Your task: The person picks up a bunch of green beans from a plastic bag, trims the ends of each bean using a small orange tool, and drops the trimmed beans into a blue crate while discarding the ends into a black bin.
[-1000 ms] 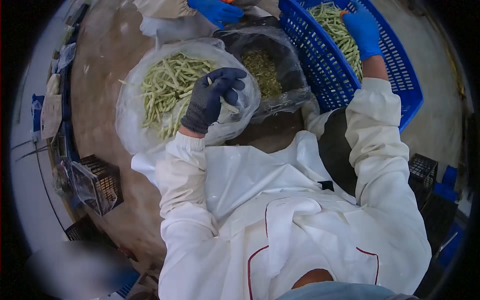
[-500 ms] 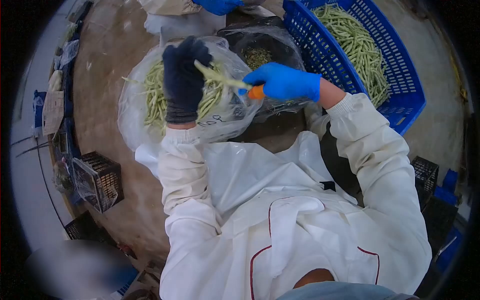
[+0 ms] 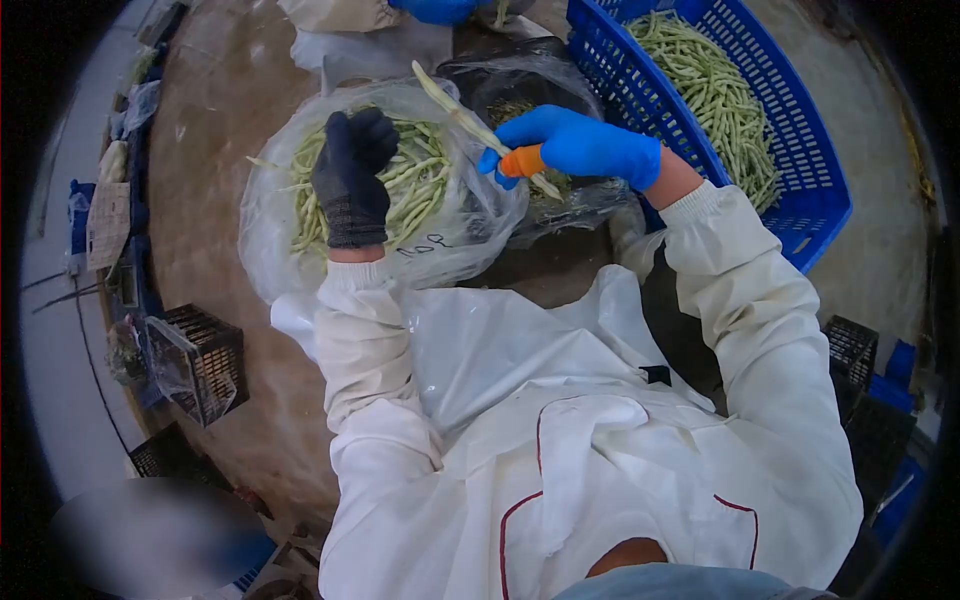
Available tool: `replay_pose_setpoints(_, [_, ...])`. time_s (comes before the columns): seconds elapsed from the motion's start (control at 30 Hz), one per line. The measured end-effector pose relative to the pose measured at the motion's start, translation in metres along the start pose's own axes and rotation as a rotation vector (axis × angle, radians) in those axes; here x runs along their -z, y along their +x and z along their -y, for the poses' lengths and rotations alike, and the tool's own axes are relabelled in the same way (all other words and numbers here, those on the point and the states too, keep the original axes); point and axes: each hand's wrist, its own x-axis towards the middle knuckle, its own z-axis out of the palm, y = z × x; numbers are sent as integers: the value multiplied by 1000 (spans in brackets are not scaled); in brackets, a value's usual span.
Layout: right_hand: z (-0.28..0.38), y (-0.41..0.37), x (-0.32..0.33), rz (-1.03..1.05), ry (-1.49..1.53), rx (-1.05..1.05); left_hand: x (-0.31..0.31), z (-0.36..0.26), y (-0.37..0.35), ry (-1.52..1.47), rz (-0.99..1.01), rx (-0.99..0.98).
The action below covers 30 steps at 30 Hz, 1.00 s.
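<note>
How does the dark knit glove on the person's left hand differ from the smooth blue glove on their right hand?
The left hand is gloved in dark grey knit, the right hand in smooth bright blue. The left hand curls above the clear plastic bag of pale beans, while the right hand grips an orange-handled tool and a long pale bean. Both emerge from white sleeves.

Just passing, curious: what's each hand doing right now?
Left hand: curled shut over the bag; contents unclear.
Right hand: closed on an orange-handled tool and a bean.
</note>
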Motion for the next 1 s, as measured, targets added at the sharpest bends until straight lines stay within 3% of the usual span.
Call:
replay_pose_setpoints(0.07, [-5,1,2,-8,45,-21,-2,-5,1,59,-51,-25])
replay_pose_setpoints(0.1, [-6,0,3,4,35,-10,-9,0,-2,74,-21,69])
replay_pose_setpoints(0.2, [-3,-2,-2,39,-27,-4,-33,16,-27,337,285,-127])
replay_pose_setpoints(0.27, [-10,2,-7,56,-124,-16,-44,11,-35,385,307,-1])
replay_pose_setpoints(0.37, [-15,1,-12,-226,-582,10,-40,13,-30,574,313,80])
replay_pose_setpoints(0.4, [-14,2,-8,-330,-581,131,-34,19,-27,658,310,93])
replay_pose_setpoints(0.47, [-8,4,4,-539,-572,371,-28,25,-28,1056,371,-191])
replay_pose_setpoints(0.53, [-5,7,14,-510,-748,466,-25,29,-31,1281,434,-363])
replay_pose_setpoints(0.57, [-4,7,15,-495,-834,514,-23,33,-32,1270,435,-335])
replay_pose_setpoints(0.67, [0,2,11,-313,-1079,441,-25,33,-33,1409,479,-508])
replay_pose_setpoints(0.77, [-9,6,10,-278,-1285,549,-28,31,-37,1405,527,-490])
replay_pose_setpoints(0.87, [-4,1,4,-349,-1157,489,-29,28,-37,1226,630,-490])
replay_pose_setpoints(0.97, [-2,3,-6,-460,-265,378,-44,10,-51,734,587,-24])
replay_pose_setpoints(1.0, [-1,5,-6,-412,-182,326,-42,13,-50,650,542,-44])
